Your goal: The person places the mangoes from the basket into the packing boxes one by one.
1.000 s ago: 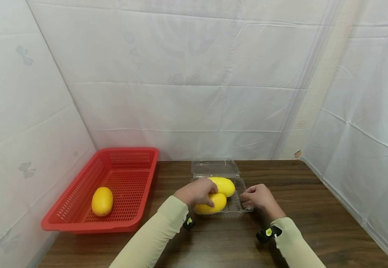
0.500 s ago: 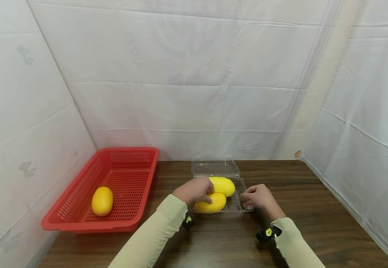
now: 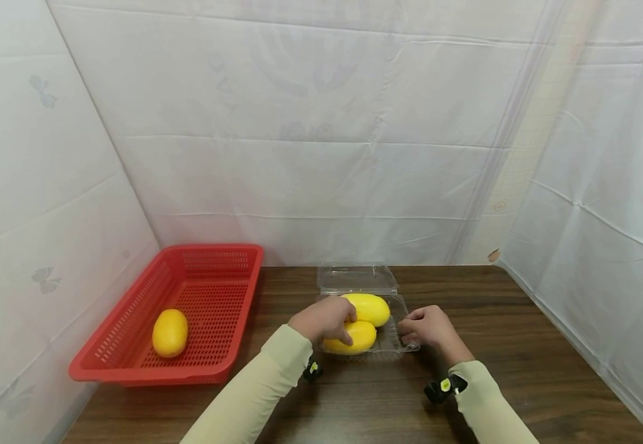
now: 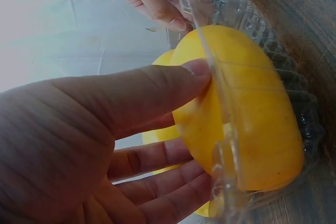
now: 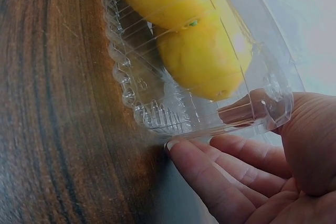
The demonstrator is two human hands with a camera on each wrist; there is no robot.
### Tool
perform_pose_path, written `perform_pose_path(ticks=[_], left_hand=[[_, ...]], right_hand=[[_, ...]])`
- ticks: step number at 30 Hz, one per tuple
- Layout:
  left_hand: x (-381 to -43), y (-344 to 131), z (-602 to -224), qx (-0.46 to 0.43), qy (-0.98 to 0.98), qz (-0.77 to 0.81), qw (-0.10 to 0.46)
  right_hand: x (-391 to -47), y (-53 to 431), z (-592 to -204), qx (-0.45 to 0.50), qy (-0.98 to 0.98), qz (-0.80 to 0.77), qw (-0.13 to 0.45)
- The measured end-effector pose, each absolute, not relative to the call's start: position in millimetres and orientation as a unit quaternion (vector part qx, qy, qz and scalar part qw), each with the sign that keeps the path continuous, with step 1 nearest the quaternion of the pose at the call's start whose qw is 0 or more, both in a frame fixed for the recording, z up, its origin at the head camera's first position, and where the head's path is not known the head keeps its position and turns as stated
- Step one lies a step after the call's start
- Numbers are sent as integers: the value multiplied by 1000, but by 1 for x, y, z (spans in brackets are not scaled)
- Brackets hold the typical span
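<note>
Red basket on L of wood table, w/ 3rd yellow melon in it, well apart from hands. Clear clamshell, lid open, has front melon + rear melon, touching. L hand pinches front melon, blocking its L end in head view; R hand pinches clamshell's R wall. Only R-wrist cam shows green spot btwn melons.

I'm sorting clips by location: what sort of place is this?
Probably a makeshift recording booth: creased white sheeting hangs behind and on both sides of a dark brown wood-grain table, and a small black device is worn near the person's right hand.
</note>
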State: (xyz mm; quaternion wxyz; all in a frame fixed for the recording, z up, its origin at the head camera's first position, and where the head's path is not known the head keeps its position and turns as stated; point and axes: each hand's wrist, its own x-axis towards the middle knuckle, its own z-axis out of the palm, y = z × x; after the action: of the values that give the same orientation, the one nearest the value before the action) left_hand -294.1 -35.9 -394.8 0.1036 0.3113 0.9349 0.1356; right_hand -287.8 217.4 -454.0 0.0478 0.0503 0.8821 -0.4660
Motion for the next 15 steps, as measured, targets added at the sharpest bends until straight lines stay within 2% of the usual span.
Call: perform_pose_path(ticks=[15], left_hand=[[-293,-35,-393,325,937,95,89]], right_hand=[[-288,218,-453,50,879,-471,54]])
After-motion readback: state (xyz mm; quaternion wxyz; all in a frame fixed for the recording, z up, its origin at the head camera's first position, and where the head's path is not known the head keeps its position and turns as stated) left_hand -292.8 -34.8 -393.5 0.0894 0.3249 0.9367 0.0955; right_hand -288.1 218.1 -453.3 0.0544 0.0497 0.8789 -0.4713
